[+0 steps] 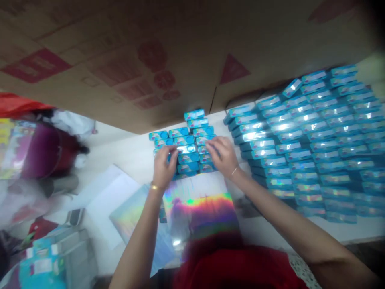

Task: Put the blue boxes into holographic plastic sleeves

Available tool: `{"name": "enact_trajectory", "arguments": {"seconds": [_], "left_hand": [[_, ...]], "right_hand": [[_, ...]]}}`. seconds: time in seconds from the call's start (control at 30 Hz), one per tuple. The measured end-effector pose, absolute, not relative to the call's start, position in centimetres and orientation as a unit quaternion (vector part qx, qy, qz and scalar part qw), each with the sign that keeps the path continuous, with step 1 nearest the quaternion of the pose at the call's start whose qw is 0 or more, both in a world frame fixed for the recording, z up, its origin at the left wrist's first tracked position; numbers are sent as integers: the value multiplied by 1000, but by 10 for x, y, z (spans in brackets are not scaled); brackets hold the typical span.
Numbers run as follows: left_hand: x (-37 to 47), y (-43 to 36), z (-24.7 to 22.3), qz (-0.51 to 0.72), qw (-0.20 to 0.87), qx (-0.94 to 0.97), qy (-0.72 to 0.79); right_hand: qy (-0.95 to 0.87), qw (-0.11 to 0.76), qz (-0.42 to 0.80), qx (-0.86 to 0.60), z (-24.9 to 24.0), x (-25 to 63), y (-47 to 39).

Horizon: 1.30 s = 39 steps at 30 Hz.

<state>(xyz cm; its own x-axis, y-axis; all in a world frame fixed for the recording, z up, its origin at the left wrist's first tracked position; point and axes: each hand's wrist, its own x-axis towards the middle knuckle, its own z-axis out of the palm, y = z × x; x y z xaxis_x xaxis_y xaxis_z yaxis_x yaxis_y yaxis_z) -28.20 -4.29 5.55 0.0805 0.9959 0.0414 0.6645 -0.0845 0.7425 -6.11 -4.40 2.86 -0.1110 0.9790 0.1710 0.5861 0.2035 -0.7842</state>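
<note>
Small blue boxes (188,157) lie in close columns in front of me, each with a pale patch or round mark on top. My left hand (164,166), with a gold bracelet at the wrist, is over the left column. Its thumb and forefinger come together at the edge of the middle column; anything between them is too small and blurred to name. Over the right column is my right hand (223,155), fingers bent and tips drawn together at a box. What those fingertips hold, if anything, cannot be made out. A shiny rainbow-coloured holographic sheet (201,212) lies nearer my body.
A big cardboard box (120,72) with red print stands behind the work area. Many more blue boxes (303,156) fill the right side in rows. White paper (105,200), a purple container (45,148) and a grey-and-blue carton (57,261) are on the left.
</note>
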Motion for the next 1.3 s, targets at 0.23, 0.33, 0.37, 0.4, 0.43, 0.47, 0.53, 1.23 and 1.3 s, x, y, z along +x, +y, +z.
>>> {"name": "enact_trajectory", "arguments": {"seconds": [0.23, 0.33, 0.37, 0.4, 0.43, 0.47, 0.53, 1.23, 1.3], "left_hand": [[-335, -155, 41, 71, 181, 775, 601], [-329, -161, 29, 39, 139, 783, 605], [-328, -161, 28, 33, 131, 787, 602], [-327, -160, 28, 27, 124, 792, 597], [-327, -159, 28, 23, 119, 797, 592], [-328, -159, 29, 21, 114, 801, 587], [-329, -159, 30, 21, 106, 807, 580], [-291, -164, 105, 513, 440, 258, 690], [-283, -154, 97, 510, 466, 244, 681]], "right_hand": [[-803, 166, 234, -523, 18, -143, -136], [-815, 139, 220, -517, 3, -156, -142], [-816, 135, 221, -517, 0, -158, -142], [-814, 135, 223, -519, -2, -159, -142], [-812, 136, 225, -522, -3, -159, -142], [-809, 138, 225, -525, -4, -159, -142], [-804, 138, 226, -533, -4, -158, -143], [-579, 404, 513, -488, 54, -146, -145], [-506, 403, 552, -526, 62, -143, -145]]}}
